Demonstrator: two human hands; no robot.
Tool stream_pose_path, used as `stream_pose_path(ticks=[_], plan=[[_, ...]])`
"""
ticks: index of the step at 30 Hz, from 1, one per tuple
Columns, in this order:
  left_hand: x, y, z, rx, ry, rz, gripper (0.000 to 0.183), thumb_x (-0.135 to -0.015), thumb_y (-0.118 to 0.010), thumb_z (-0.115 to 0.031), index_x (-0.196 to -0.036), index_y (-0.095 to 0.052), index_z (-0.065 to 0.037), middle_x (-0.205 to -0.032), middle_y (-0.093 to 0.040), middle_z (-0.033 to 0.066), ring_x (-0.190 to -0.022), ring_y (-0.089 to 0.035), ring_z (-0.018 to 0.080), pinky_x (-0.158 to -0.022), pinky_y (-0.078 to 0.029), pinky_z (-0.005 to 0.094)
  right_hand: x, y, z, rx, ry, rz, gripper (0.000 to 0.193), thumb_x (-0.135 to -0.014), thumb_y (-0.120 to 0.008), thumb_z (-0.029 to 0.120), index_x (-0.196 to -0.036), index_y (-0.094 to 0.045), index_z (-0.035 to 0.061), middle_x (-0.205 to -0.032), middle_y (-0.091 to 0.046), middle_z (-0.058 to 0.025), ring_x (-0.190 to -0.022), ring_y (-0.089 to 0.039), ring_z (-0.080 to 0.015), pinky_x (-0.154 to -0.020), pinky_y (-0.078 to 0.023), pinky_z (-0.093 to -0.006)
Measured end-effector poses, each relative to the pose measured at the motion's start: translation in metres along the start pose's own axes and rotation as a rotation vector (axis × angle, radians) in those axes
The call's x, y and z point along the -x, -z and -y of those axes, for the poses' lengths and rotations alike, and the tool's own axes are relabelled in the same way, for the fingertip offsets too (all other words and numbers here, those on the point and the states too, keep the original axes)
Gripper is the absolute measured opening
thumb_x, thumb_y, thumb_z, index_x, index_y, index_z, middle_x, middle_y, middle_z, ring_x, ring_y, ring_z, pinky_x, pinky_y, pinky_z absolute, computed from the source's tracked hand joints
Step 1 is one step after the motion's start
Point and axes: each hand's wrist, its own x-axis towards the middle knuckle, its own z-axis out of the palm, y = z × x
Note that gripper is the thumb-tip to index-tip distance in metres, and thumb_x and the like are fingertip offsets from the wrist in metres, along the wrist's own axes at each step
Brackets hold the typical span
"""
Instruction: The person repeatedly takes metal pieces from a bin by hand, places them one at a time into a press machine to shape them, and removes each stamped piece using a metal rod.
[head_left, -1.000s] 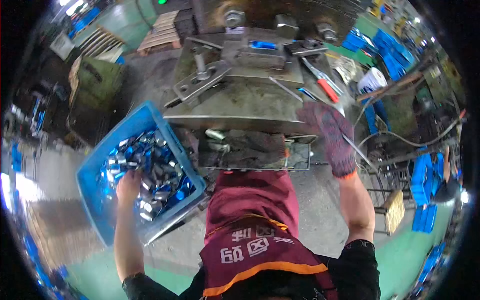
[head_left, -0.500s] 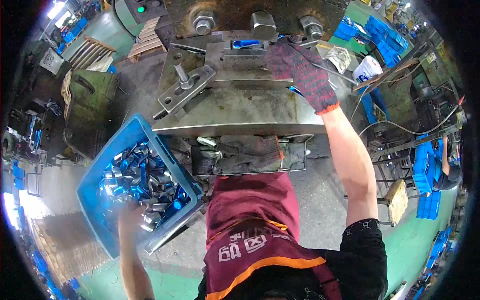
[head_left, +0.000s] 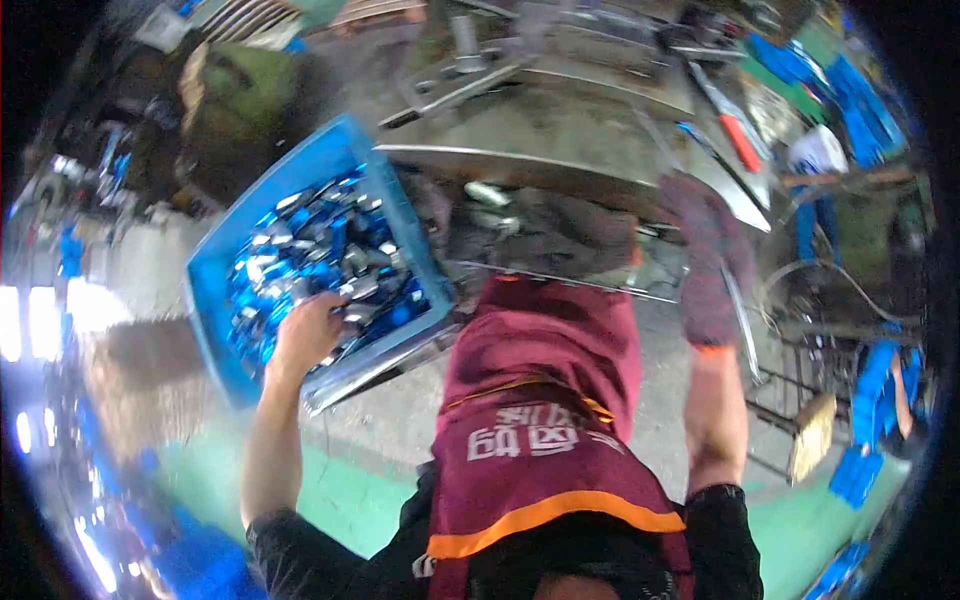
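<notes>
My bare left hand (head_left: 310, 328) is over the near part of a blue plastic bin (head_left: 207, 325), its fingers curled down among small bent metal parts (head_left: 335, 240), silver and blue. Whether a part is between those fingers is hard to make out. My right hand (head_left: 708, 265), in a dark red-and-grey knitted glove, is at the right of the machine table's front edge. It is closed around a thin metal rod (head_left: 740, 320) that slants down past the wrist; blur hides the fingertips.
Ahead stands a steel machine table (head_left: 540, 135) with a clamp bar (head_left: 470, 88) on it. A red-handled tool (head_left: 738, 142) lies at its right. Beneath its front edge hangs an open tray (head_left: 560, 235) with dark gloves. A stool with a worn pad (head_left: 812, 440) stands right.
My right hand has drawn back from the machine toward me with the rod. My left hand has moved forward over the parts. The whole view has shifted and the machine sits higher.
</notes>
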Motion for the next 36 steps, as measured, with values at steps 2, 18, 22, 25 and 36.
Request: stream_pose_path(ticks=[2,18,22,25,36], plan=[[0.002,0.013,0.001,-0.011,0.184,0.112,0.024,-0.083,-0.058,-0.019,-0.102,-0.066,-0.008,-0.085,-0.067,0.0180,-0.085,-0.064,0.0357,-0.075,-0.050,0.0440,0.018,0.021,-0.007,0.113,0.009,-0.068,0.045,-0.093,-0.054,0.026,-0.124,-0.051,-0.0074,-0.122,-0.058,-0.0197,-0.113,-0.057,-0.0282,-0.097,-0.044,-0.0398],[-0.104,0.001,0.040,-0.330,-0.105,-0.036,0.041,-0.081,-0.053,-0.006,-0.120,-0.062,-0.020,-0.117,-0.053,0.0151,-0.111,-0.052,0.0346,-0.092,-0.046,0.0423,0.059,0.019,0.007,0.208,-0.115,-0.106,0.040,-0.095,-0.049,0.027,-0.118,-0.055,-0.0053,-0.111,-0.063,-0.0175,-0.100,-0.063,-0.0254,-0.087,-0.050,-0.0389],[-0.106,0.019,0.026,-0.419,-0.211,0.008,0.051,-0.079,-0.053,-0.004,-0.124,-0.059,-0.027,-0.130,-0.048,0.0087,-0.118,-0.048,0.0312,-0.096,-0.045,0.0418,0.066,0.027,0.006,0.327,-0.183,-0.072,0.040,-0.095,-0.048,0.027,-0.119,-0.054,-0.0047,-0.112,-0.063,-0.0159,-0.102,-0.061,-0.0242,-0.088,-0.050,-0.0382],[-0.107,0.025,0.023,-0.562,-0.352,0.040,0.050,-0.079,-0.054,-0.006,-0.124,-0.059,-0.028,-0.131,-0.048,0.0056,-0.118,-0.048,0.0290,-0.097,-0.043,0.0397,0.065,0.030,0.006,0.547,-0.147,-0.053,0.038,-0.095,-0.048,0.026,-0.118,-0.055,-0.0034,-0.112,-0.063,-0.0139,-0.104,-0.059,-0.0225,-0.089,-0.048,-0.0366],[-0.108,0.011,0.079,-0.762,-0.560,0.134,0.030,-0.085,-0.052,-0.022,-0.114,-0.060,-0.026,-0.106,-0.062,-0.0006,-0.100,-0.059,0.0187,-0.081,-0.046,0.0392,0.064,0.027,0.013,0.306,-0.110,-0.088,0.031,-0.095,-0.048,0.018,-0.115,-0.058,-0.0036,-0.110,-0.064,-0.0127,-0.100,-0.060,-0.0203,-0.090,-0.047,-0.0339]])
